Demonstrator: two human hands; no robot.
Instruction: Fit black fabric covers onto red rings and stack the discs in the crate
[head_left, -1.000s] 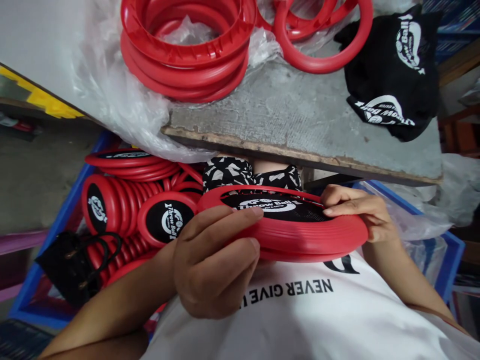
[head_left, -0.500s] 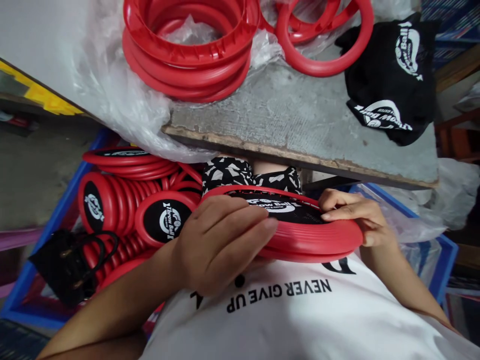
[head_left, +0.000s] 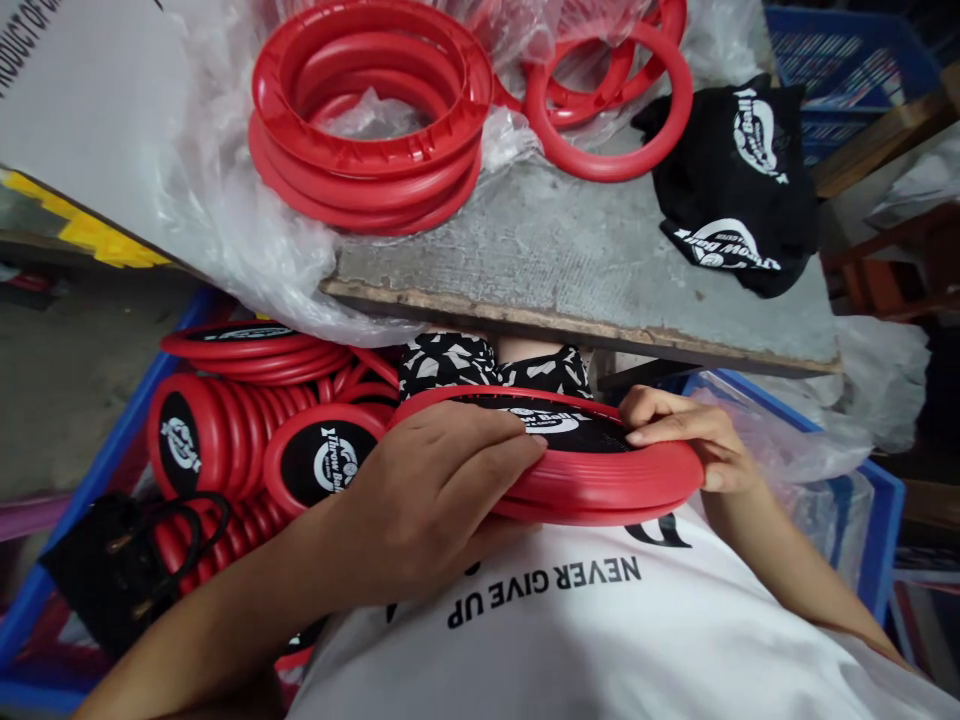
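A red throwing disc with a black printed fabric centre lies nearly level in front of my white shirt. My left hand is clasped over its left near rim, fingers together on top and the thumb side underneath. At the opposite end my right hand grips the rim, fingertips on the edge of the black fabric and the thumb below. A thin gap shows between the upper and lower red rings along the near side. The disc's left part is hidden behind my left hand.
On the grey bench stand stacked red rings, loose rings and black printed fabric. Clear plastic film drapes over its edge. Left, a blue crate holds several finished discs and a black handbag.
My left hand has gone from a loose, finger-spread hold to lying closed over the disc's rim. My right hand keeps its grip. The view has shifted slightly, moving the bench lower in the picture.
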